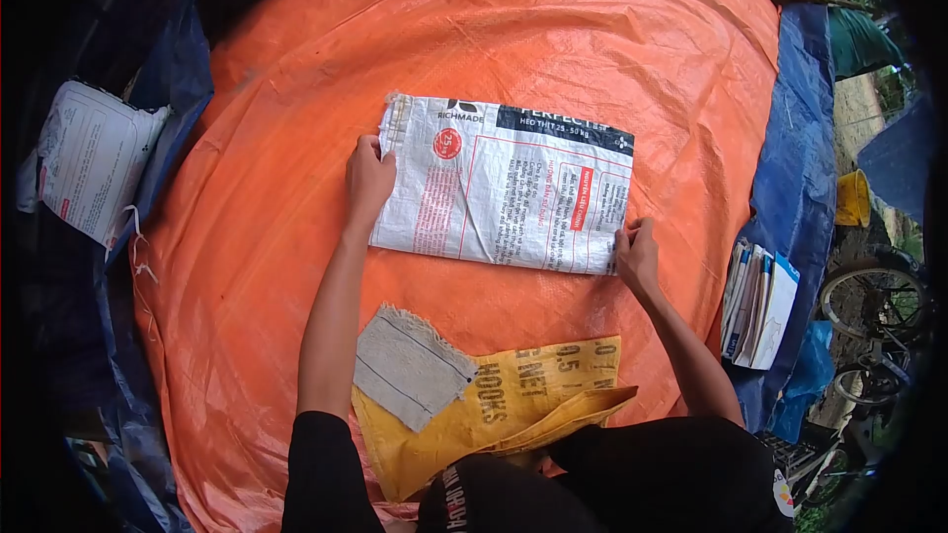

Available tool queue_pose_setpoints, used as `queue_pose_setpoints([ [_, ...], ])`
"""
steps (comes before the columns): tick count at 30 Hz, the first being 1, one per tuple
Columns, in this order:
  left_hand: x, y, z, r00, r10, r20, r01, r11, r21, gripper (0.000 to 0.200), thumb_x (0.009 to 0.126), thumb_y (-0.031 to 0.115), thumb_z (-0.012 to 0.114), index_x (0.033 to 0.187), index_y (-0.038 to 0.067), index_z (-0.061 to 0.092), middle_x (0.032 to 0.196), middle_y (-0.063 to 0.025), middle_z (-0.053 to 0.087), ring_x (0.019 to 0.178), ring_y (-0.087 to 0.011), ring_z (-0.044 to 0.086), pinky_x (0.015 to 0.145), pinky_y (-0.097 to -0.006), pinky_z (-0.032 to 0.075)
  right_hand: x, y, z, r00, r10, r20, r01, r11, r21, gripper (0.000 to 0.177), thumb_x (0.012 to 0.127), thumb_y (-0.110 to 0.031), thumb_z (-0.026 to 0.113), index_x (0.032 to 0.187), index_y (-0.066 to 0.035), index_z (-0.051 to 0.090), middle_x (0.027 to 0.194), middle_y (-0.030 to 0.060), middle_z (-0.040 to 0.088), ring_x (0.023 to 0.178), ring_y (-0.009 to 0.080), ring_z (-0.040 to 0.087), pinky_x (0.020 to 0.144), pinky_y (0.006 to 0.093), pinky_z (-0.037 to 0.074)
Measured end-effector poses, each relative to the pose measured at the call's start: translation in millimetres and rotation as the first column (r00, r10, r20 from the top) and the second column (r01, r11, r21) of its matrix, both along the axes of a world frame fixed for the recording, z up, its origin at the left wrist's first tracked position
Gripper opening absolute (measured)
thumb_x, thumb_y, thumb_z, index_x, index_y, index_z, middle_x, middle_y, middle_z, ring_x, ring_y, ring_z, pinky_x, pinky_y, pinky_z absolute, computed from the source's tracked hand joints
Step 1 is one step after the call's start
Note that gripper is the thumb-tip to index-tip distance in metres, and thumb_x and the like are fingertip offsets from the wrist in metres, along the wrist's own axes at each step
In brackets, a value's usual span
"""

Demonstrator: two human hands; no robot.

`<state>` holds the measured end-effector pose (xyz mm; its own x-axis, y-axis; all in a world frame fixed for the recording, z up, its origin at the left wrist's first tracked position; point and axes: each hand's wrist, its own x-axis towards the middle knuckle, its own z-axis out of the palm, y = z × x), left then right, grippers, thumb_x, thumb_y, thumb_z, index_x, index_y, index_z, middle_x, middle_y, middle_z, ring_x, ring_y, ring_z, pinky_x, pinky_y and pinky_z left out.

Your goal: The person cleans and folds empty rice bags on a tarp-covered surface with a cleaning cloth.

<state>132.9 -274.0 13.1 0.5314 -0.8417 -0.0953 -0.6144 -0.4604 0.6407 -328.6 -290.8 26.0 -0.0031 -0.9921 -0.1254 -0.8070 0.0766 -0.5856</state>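
A white printed feed sack (504, 188), folded into a rectangle, lies on the orange tarp (267, 188) in front of me. My left hand (371, 178) grips the sack's left edge, its fingers closed over the border below the stitched corner. At the lower right corner, my right hand (637, 252) pinches the sack between thumb and fingers. Nearer my body rests a yellow sack (523, 390) with dark lettering, one edge folded up. A frayed grey cloth piece (410, 365) partly covers it.
Several folded white sacks (760, 306) are stacked at the right on a blue tarp (805, 138). Another white printed sack (99, 158) lies at the left. Beyond the right edge stand a yellow bucket (852, 199) and bicycles (874, 296).
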Motion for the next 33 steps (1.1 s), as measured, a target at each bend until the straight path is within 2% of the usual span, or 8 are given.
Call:
queue_pose_setpoints([
  [2,-45.2,8.8,9.7,0.911,0.147,0.385,-0.046,0.964,-0.26,0.058,0.089,0.024,0.071,0.14,0.005,0.052,0.146,-0.0196,0.049,0.127,-0.0372,0.051,0.101,-0.0493,0.043,3.2,-0.5,-1.9,1.0,-0.001,0.024,0.001,1.0,-0.008,0.02,0.097,-0.012,0.06,0.108,0.002,0.052,0.08,0.0202,0.065,0.07,0.0341,0.064,0.064,0.0446,0.049],
  [4,-77.4,11.3,23.4,0.886,-0.134,0.444,0.296,0.9,-0.319,0.065,0.09,0.025,0.07,0.148,0.01,0.044,0.16,-0.0193,0.026,0.143,-0.0419,0.031,0.114,-0.0542,0.03,2.5,0.8,-8.5,1.0,0.01,-0.006,-0.01,1.0,-0.017,0.022,0.097,-0.01,0.059,0.112,0.002,0.049,0.083,0.0205,0.066,0.073,0.0358,0.066,0.067,0.045,0.05],
  [8,-131.9,6.1,11.9,0.708,-0.584,0.396,0.678,0.72,-0.149,0.063,0.093,0.043,0.065,0.151,0.032,0.044,0.163,-0.0134,0.026,0.151,-0.0409,0.019,0.123,-0.0576,0.012,11.8,5.4,-2.9,0.998,0.021,-0.055,-0.021,1.0,-0.006,0.024,0.098,-0.015,0.054,0.113,0.004,0.05,0.091,0.0242,0.068,0.084,0.0425,0.067,0.075,0.0498,0.051],
  [13,-138.8,-3.7,-6.2,0.733,-0.566,0.379,0.635,0.768,-0.081,0.063,0.095,0.058,0.054,0.152,0.034,0.044,0.167,-0.0085,0.021,0.154,-0.0392,0.013,0.122,-0.062,0.005,11.7,7.1,-10.6,0.995,-0.097,0.027,0.095,0.993,0.063,0.031,0.103,-0.027,0.05,0.104,0.003,0.055,0.09,0.02,0.069,0.079,0.0315,0.068,0.071,0.0436,0.052],
  [16,-141.5,-4.7,-10.1,0.728,-0.544,0.417,0.615,0.787,-0.046,0.065,0.095,0.058,0.051,0.154,0.032,0.04,0.167,-0.0086,0.02,0.154,-0.0389,0.012,0.122,-0.0639,0.004,-10.3,2.4,-27.3,0.916,-0.195,0.351,0.05,0.923,0.383,0.038,0.106,-0.033,0.052,0.099,0.003,0.061,0.09,0.0101,0.068,0.077,0.0148,0.061,0.069,0.0323,0.049],
  [23,-165.3,-9.2,-19.2,0.769,-0.477,0.426,0.565,0.819,-0.104,0.073,0.1,0.043,0.047,0.157,0.003,0.027,0.168,-0.0101,0.018,0.154,-0.0386,0.012,0.121,-0.0652,0.002,17.7,16.7,28.5,0.686,-0.15,0.712,0.08,0.988,0.131,0.044,0.105,-0.038,0.055,0.115,0.003,0.065,0.103,0.0045,0.068,0.09,0.0096,0.059,0.083,0.0278,0.047],
  [27,-185.3,-16.0,-20.2,0.832,-0.397,0.388,0.479,0.867,-0.14,0.071,0.099,0.039,0.046,0.155,-0.002,0.03,0.167,-0.0137,0.019,0.154,-0.0379,0.012,0.122,-0.0642,0.002,24.2,29.1,57.4,0.154,-0.179,0.972,-0.159,0.966,0.203,0.063,0.099,-0.046,0.059,0.142,-0.002,0.047,0.135,0.0096,0.057,0.127,0.0184,0.051,0.108,0.0398,0.039],
  [33,-218.2,-26.7,-18.1,0.866,-0.36,0.348,0.434,0.886,-0.164,0.071,0.1,0.039,0.046,0.154,-0.003,0.031,0.166,-0.0152,0.019,0.154,-0.0393,0.011,0.121,-0.0653,0.001,59.3,70.4,8.5,0.475,-0.213,0.854,-0.096,0.952,0.291,0.046,0.103,-0.019,0.058,0.145,-0.005,0.045,0.143,0.0067,0.052,0.128,0.0182,0.052,0.11,0.0419,0.041],
])
